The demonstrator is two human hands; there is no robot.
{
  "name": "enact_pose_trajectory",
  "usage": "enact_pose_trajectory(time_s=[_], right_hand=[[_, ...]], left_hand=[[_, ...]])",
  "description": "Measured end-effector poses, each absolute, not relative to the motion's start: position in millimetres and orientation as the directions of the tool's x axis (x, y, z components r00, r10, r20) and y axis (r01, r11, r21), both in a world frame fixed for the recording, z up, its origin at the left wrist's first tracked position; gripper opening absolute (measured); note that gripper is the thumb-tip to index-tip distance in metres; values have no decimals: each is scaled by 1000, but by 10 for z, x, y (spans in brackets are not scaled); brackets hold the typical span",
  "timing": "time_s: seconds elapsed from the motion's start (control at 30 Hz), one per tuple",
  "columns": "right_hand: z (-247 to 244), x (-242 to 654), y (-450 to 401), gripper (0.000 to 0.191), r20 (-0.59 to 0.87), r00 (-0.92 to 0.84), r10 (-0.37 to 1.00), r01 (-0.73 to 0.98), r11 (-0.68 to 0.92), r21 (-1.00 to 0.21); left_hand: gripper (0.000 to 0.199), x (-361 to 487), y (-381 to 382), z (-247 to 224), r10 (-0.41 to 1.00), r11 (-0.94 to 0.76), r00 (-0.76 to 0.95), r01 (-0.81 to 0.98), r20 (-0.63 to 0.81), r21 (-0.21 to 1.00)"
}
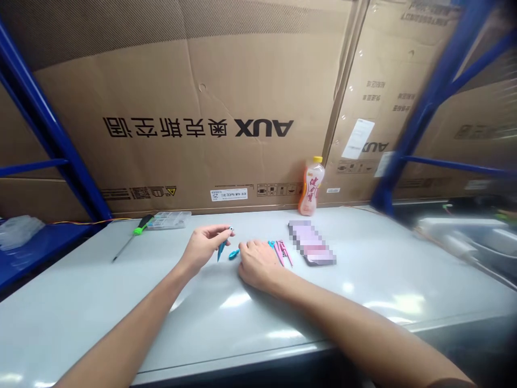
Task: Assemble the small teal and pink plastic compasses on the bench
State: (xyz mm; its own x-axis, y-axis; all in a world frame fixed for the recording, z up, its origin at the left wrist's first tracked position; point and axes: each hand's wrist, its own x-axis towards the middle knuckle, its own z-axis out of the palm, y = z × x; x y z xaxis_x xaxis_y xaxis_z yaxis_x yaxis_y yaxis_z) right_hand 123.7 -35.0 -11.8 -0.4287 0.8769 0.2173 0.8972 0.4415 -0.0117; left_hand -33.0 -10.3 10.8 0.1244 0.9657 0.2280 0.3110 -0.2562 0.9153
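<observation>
My left hand (204,245) is raised just over the table and pinches a blue pointed plastic piece (221,250), tip downward, with a small pale round end at the fingertips. My right hand (260,264) rests on the table with its fingers curled down, so the fingertips are hidden. At its left edge a small blue oval piece (233,254) lies against the fingers; whether they grip it is unclear. Just right of that hand are a pink hinged piece with two legs (285,252), which looks like a drawing compass, and another blue piece (272,244), partly covered.
A phone-shaped item (311,242), blurred out, lies to the right. Behind it stands a yellow-capped bottle (312,186). At the left back are a green-handled screwdriver (139,230) and a clear plastic case (168,220). Large cartons (194,161) and blue posts (38,116) close off the back.
</observation>
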Motion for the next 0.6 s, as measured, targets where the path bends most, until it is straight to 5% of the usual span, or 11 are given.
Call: enact_pose_trajectory(time_s=[0.6], right_hand=[[-157,1156,-271,28,132,-383,914,922,387,-8]], left_hand=[[30,-316,-101,118,973,-230,102,339,207,912]])
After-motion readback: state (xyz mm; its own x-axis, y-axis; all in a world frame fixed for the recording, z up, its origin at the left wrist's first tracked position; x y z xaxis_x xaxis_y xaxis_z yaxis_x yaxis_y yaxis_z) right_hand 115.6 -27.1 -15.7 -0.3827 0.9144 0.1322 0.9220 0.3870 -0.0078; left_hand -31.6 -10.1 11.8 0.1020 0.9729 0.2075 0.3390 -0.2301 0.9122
